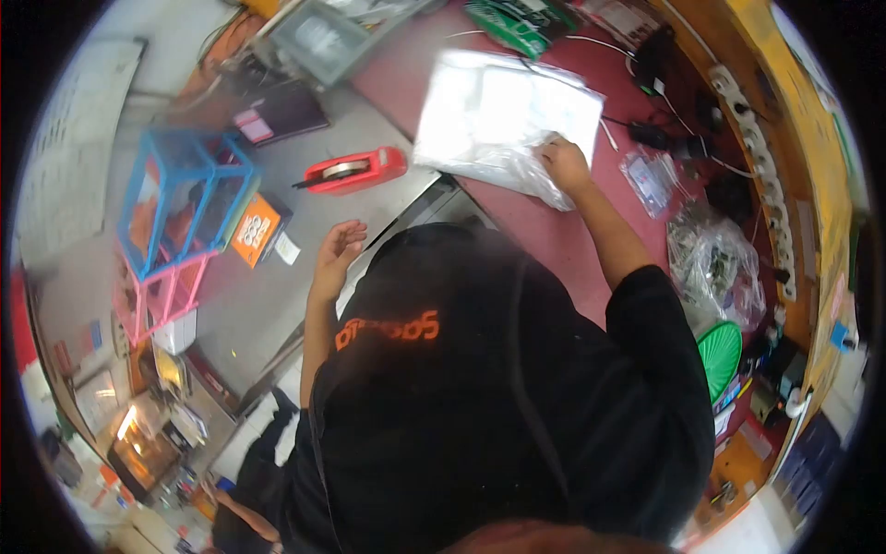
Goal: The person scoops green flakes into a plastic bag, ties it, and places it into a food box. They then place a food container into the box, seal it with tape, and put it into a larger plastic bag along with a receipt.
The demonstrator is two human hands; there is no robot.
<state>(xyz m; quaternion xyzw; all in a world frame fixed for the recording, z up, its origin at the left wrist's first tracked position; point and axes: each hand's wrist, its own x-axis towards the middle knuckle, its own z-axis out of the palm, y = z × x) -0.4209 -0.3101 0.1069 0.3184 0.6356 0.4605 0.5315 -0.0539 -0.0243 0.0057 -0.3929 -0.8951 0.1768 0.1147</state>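
Note:
My right hand [566, 164] is closed on the crinkled edge of a clear plastic bag [517, 168]. The bag lies over flat white sheets or packaging [508, 102] at the front of the red tabletop; glare hides what they are. My left hand [340, 247] is held near the grey table's edge, fingers loosely bent and apart, with nothing in it. Beyond it on the grey table is a red tape dispenser [374, 171], apart from the hand.
Blue and pink plastic racks [152, 263] stand at left beside an orange box [256, 229]. A dark notebook [293, 113] lies farther back. Cables, a power strip [752, 138] and a clear bag of parts [720, 268] line the right side. Another person's arm [249, 517] shows at lower left.

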